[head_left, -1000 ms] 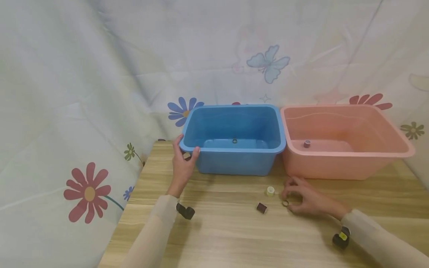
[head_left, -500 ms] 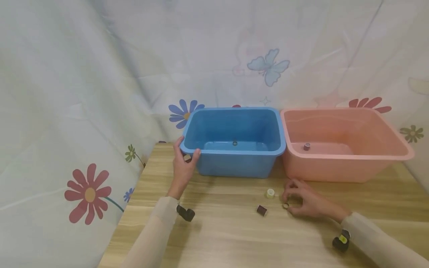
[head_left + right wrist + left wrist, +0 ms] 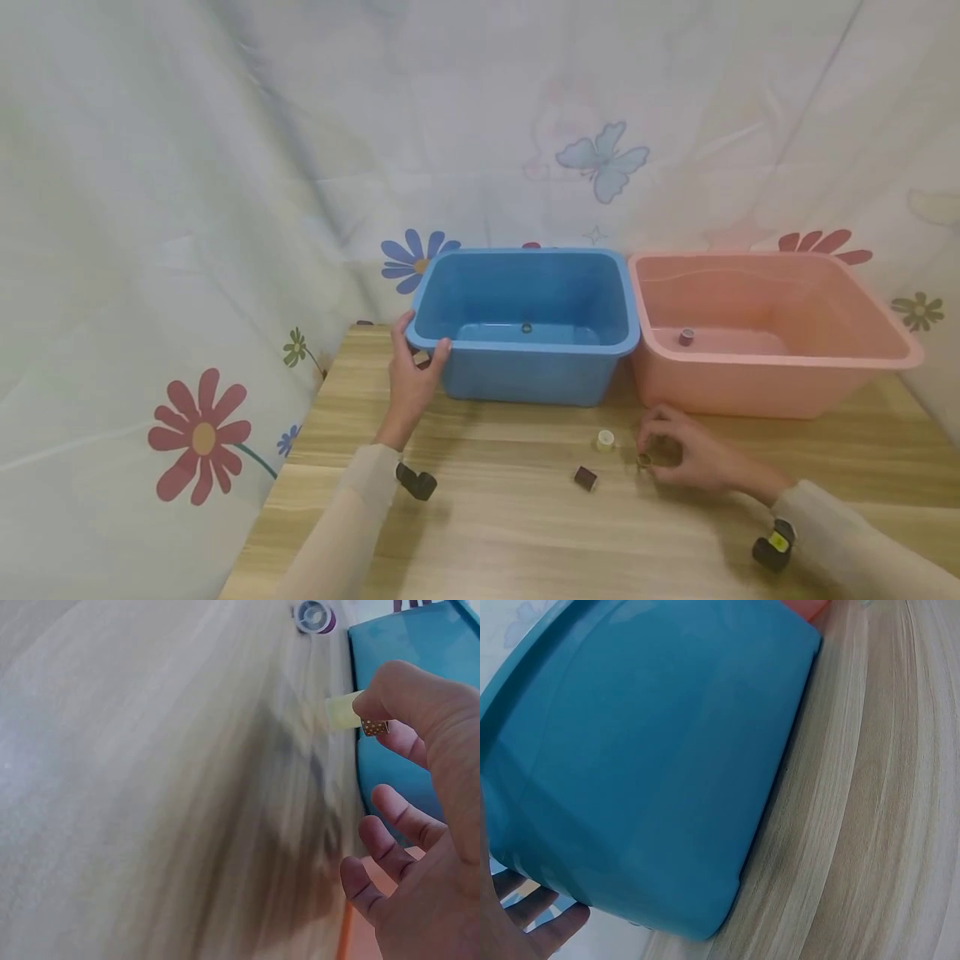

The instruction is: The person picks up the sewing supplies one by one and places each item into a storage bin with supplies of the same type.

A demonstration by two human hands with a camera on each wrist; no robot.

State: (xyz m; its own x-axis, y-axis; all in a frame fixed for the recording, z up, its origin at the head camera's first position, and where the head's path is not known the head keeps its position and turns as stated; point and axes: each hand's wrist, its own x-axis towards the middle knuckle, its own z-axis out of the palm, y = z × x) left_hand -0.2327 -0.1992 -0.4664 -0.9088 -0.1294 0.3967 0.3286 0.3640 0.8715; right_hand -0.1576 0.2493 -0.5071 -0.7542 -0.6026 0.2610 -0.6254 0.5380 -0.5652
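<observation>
My left hand (image 3: 412,383) grips the near left corner of the blue tub (image 3: 525,375), thumb in front and fingers round the side. In the left wrist view, its fingers (image 3: 559,930) lie against the tub's outer wall. My right hand (image 3: 693,454) is low over the table before the pink tub (image 3: 765,390), pinching a small gold, dimpled ring thimble (image 3: 375,727) between thumb and index finger. The other fingers are spread. A pale yellow thread spool (image 3: 606,441) stands upright just left of that hand, and a dark thread spool (image 3: 586,477) lies on its side nearby.
On the blue tub's floor sits a small ring-like piece (image 3: 527,328). Inside the pink tub is a dark spool (image 3: 687,337) with a pale end. The tubs stand side by side on the wooden table (image 3: 510,533), against a flower-printed curtain (image 3: 300,167).
My right thumb and index finger have closed on the ring thimble and raised it slightly from the table. The head view has tilted up a little. My left hand keeps its hold on the tub.
</observation>
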